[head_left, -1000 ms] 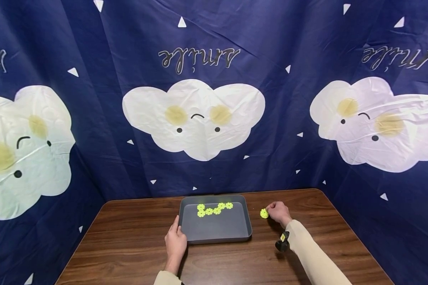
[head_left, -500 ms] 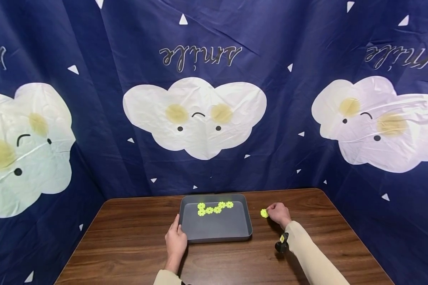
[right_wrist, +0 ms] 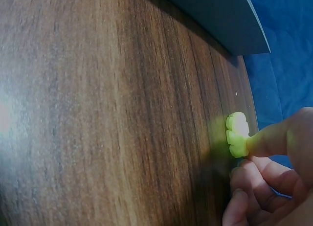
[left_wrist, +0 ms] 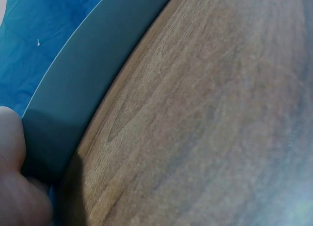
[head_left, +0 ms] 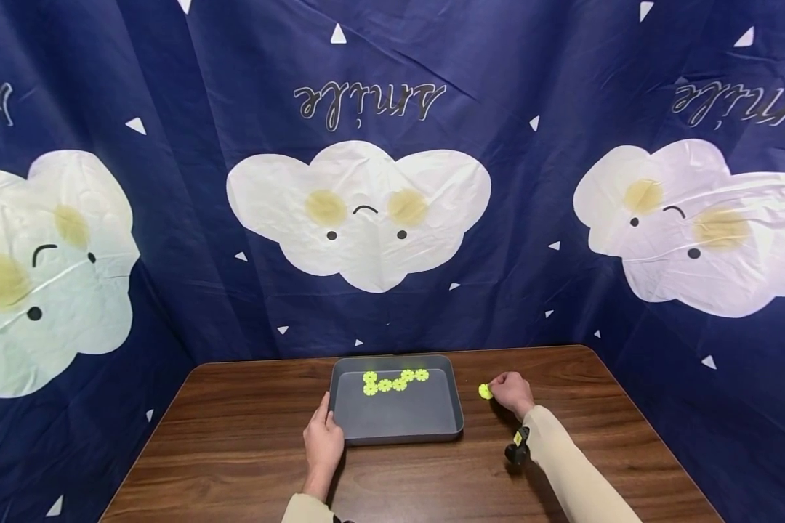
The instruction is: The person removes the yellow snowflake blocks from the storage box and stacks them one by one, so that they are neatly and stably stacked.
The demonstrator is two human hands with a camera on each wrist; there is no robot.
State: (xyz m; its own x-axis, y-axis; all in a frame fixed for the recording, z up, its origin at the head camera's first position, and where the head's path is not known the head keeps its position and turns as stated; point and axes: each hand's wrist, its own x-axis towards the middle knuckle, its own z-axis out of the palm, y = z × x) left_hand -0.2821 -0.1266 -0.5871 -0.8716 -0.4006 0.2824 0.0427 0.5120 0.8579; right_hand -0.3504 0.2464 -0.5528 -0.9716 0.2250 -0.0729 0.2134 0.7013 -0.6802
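Observation:
My left hand (head_left: 323, 440) holds the left side of a dark grey rectangular tray (head_left: 399, 427). In the left wrist view, thumb and finger (left_wrist: 12, 143) meet the tray's wall (left_wrist: 83, 74). To the right of the tray, my right hand (head_left: 513, 394) pinches a bright yellow-green flower-shaped disc (head_left: 485, 391). Close up in the right wrist view, the thumb presses the scalloped disc (right_wrist: 237, 135), which stands tilted close over the table, with the other fingers curled beneath. Inside the tray, several matching discs (head_left: 384, 386) form a zigzag row toward the far side.
The brown wooden table (head_left: 235, 436) has its far edge just behind the tray. A dark blue curtain (head_left: 183, 290) with white cloud prints encloses the table at the back and both sides. A black wrist camera (head_left: 516, 452) sits at the right cuff.
The view has shifted slightly. The disc in my right hand has tilted a little, showing less of its face. The left hand and the tray stay in place.

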